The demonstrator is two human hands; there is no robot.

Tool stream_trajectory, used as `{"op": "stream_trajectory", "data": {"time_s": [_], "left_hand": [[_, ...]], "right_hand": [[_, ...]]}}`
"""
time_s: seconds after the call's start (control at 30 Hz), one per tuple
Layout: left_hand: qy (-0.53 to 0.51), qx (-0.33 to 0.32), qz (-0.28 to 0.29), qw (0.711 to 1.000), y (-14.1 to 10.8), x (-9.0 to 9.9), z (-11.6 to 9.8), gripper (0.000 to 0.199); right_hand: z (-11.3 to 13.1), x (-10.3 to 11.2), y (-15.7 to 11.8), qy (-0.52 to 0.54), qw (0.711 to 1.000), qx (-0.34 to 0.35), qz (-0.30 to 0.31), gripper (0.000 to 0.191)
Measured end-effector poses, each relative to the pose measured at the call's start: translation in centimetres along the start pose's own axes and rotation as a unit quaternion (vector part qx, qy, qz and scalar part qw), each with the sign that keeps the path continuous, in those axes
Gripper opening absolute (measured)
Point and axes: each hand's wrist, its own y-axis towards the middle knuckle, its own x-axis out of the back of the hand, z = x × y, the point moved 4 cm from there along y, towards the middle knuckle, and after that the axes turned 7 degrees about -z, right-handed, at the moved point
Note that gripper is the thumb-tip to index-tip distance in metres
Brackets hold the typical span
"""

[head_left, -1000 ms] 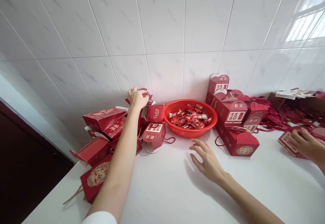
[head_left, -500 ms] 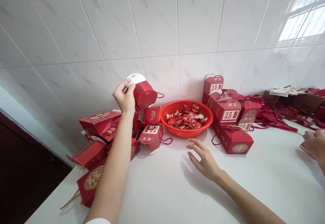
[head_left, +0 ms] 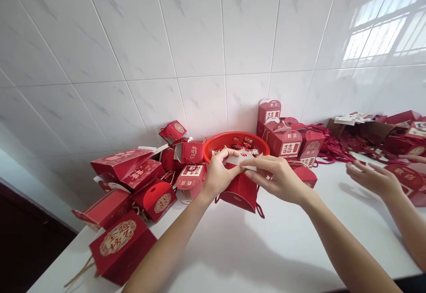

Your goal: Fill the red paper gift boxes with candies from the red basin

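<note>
In the head view, my left hand (head_left: pixel 221 173) pinches the left side of a red box (head_left: pixel 239 192) near its pale flap. My right hand (head_left: pixel 278 175) is on the other side, its thumb and fingers closed on the same flap. The box is held above the white table, in front of the basket, with a dark red cord loop hanging at its right. Behind my hands, the red basket (head_left: pixel 217 140) holds small red wrapped packets (head_left: pixel 248 142), partly hidden by my fingers.
Red boxes (head_left: pixel 116 240) lie piled at the left. More boxes (head_left: pixel 286 144) are stacked right of the basket, with dark red ribbons (head_left: pixel 328 146) beyond. Another person's hand (head_left: pixel 374 177) reaches in at the right beside a red box (head_left: pixel 404 180). A tiled wall stands behind.
My left hand has brought the box from the upper left down to the middle. My right hand has risen and taken hold of it. The view has shifted right; the other person's hands show more.
</note>
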Motion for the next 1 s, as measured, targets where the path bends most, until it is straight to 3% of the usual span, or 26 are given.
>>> {"op": "stream_trajectory", "data": {"time_s": [0.1,0.2,0.4,0.57,0.7,0.87,1.0], "left_hand": [[0.034,0.03,0.001,0.999,0.1,-0.1,1.2,0.025],[0.055,0.057,0.005,0.997,-0.1,0.0,2.3,0.03],[0.024,0.07,0.024,0.997,0.3,0.3,3.2,0.026],[-0.054,0.161,0.046,0.984,1.1,1.2,3.9,0.033],[-0.054,0.202,0.107,0.972,1.5,2.6,4.2,0.05],[-0.053,0.212,0.257,0.941,1.0,3.7,4.4,0.066],[-0.034,0.227,0.342,0.911,0.3,3.6,6.1,0.072]], "right_hand": [[-0.3,-1.0,0.4,-0.069,0.992,-0.055,0.095,0.021],[-0.9,-2.0,0.5,-0.084,0.98,-0.101,0.149,0.022],[-2.2,-3.0,0.6,0.019,0.966,-0.153,0.209,0.027],[-3.5,-3.4,0.5,0.085,0.945,-0.201,0.245,0.045],[-5.2,-3.1,0.5,0.107,0.929,-0.247,0.254,0.05],[-6.9,-3.0,0.2,0.107,0.913,-0.212,0.331,0.02],[-7.9,-3.8,-0.5,0.112,0.89,-0.212,0.389,0.027]]}}
